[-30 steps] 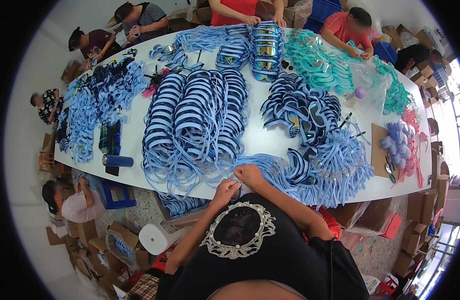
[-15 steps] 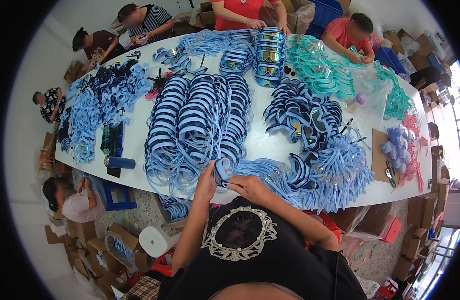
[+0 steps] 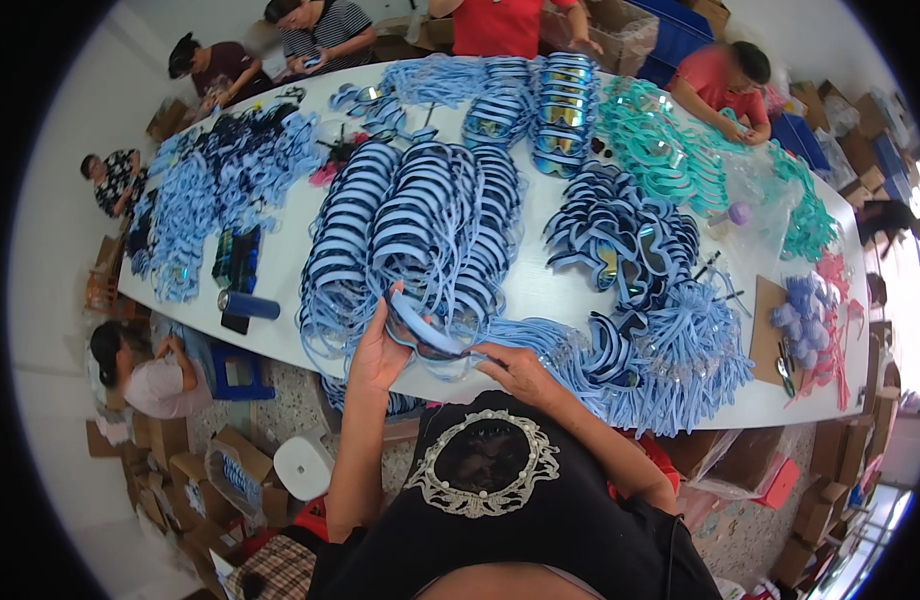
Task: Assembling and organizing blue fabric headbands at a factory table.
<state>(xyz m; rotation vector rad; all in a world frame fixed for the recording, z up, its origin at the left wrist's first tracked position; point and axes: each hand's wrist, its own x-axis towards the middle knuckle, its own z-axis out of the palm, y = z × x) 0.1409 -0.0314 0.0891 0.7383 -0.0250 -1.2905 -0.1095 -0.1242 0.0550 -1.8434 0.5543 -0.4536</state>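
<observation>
A pair of goggles [image 3: 422, 328] with a light blue foam edge is held up between my two hands at the table's near edge. My left hand [image 3: 383, 352] is closed on its left end, thumb raised along the frame. At the other end, my right hand [image 3: 521, 373] pinches the frame. Just beyond stand long rows of similar blue-edged goggles [image 3: 420, 215], nested together with their straps hanging toward me. Beside my right hand lies a bundle of light blue straps [image 3: 540, 342]. The lens of the held goggles is mostly hidden.
A white table [image 3: 545, 290] carries more blue goggles [image 3: 620, 240], green goggles [image 3: 670, 140] and tangled blue straps [image 3: 680, 350]. A dark blue bottle [image 3: 250, 305] lies left; scissors [image 3: 784, 370] lie right on cardboard. Several people sit or stand around. A white stool [image 3: 304, 466] is behind left.
The goggles have moved slightly forward and left and turned so their blue edge shows at full length. My hands have spread apart to its two ends. The view has shifted a little.
</observation>
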